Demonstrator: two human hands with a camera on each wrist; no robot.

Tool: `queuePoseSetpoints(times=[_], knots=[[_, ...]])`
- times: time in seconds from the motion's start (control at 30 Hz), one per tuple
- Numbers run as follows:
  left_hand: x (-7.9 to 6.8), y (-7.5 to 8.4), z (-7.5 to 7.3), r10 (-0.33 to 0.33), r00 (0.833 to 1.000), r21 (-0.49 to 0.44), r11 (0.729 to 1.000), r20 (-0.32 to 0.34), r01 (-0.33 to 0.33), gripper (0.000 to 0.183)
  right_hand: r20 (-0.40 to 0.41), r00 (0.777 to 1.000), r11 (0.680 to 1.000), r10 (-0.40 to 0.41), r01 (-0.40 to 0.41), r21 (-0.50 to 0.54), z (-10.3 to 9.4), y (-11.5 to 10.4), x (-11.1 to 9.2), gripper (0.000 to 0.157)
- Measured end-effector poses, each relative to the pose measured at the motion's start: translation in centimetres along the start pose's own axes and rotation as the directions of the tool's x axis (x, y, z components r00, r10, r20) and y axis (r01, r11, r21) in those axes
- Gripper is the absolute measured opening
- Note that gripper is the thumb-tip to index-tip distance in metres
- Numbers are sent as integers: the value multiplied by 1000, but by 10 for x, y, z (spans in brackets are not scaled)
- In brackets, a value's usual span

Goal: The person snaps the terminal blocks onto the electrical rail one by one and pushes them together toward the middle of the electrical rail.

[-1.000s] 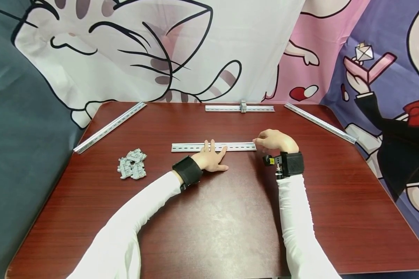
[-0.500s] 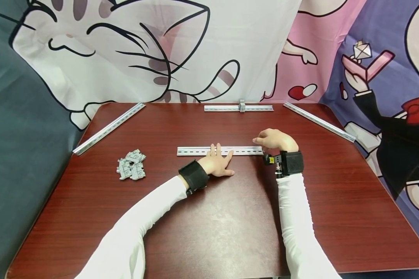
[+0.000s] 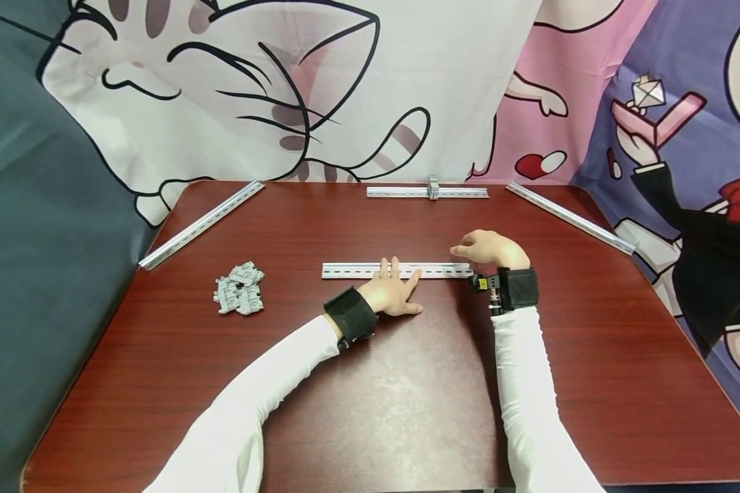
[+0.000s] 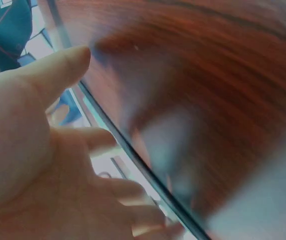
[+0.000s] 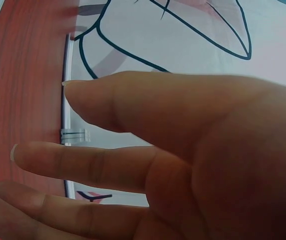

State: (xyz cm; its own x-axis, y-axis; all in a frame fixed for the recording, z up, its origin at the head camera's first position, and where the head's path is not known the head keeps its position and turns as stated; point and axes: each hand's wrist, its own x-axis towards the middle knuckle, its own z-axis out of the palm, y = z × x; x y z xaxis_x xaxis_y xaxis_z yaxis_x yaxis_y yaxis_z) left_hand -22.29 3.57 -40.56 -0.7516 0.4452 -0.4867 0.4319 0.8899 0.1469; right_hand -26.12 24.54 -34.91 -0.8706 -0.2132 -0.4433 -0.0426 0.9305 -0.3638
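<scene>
A slotted metal DIN rail (image 3: 340, 271) lies crosswise in mid-table in the head view. My left hand (image 3: 391, 294) rests on it with fingers spread, fingertips across the rail and thumb toward me. In the left wrist view, the fingers of the left hand (image 4: 82, 170) reach to the rail's long edge (image 4: 148, 172). At the rail's right end hovers my right hand (image 3: 490, 248), holding nothing. Seen from the right wrist, the right hand (image 5: 148, 145) has its thumb and fingers extended and apart.
A pile of grey notched plastic pieces (image 3: 239, 289) lies at the left. Toward the back are a rail (image 3: 401, 193) bearing a small grey block (image 3: 433, 188), a slanted left rail (image 3: 200, 226) and a slanted right rail (image 3: 570, 218). Printed cloth hangs behind the table.
The left hand has slid the middle rail to the right and slightly toward me. The right hand stays nearly in place, now beside the rail's end. The head view shifts slightly.
</scene>
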Motion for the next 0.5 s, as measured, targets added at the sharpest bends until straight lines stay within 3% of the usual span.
queuePoseSetpoints(times=[0.2,0.33,0.4,0.5], knots=[[-12,-27,5,77,997,-79,994,-33,-79,80,9,1000,1000,-15,15,2,0,2,-5,51],[-33,-56,4,81,987,-122,988,-138,-99,76,15,999,999,-37,37,8,-1,2,-4,50],[-47,-73,3,71,968,-122,987,-241,-103,70,20,999,999,-47,47,4,-2,1,-3,50],[-72,-101,3,37,912,-118,989,-409,-93,54,14,999,999,-50,50,-12,-1,1,-3,51]])
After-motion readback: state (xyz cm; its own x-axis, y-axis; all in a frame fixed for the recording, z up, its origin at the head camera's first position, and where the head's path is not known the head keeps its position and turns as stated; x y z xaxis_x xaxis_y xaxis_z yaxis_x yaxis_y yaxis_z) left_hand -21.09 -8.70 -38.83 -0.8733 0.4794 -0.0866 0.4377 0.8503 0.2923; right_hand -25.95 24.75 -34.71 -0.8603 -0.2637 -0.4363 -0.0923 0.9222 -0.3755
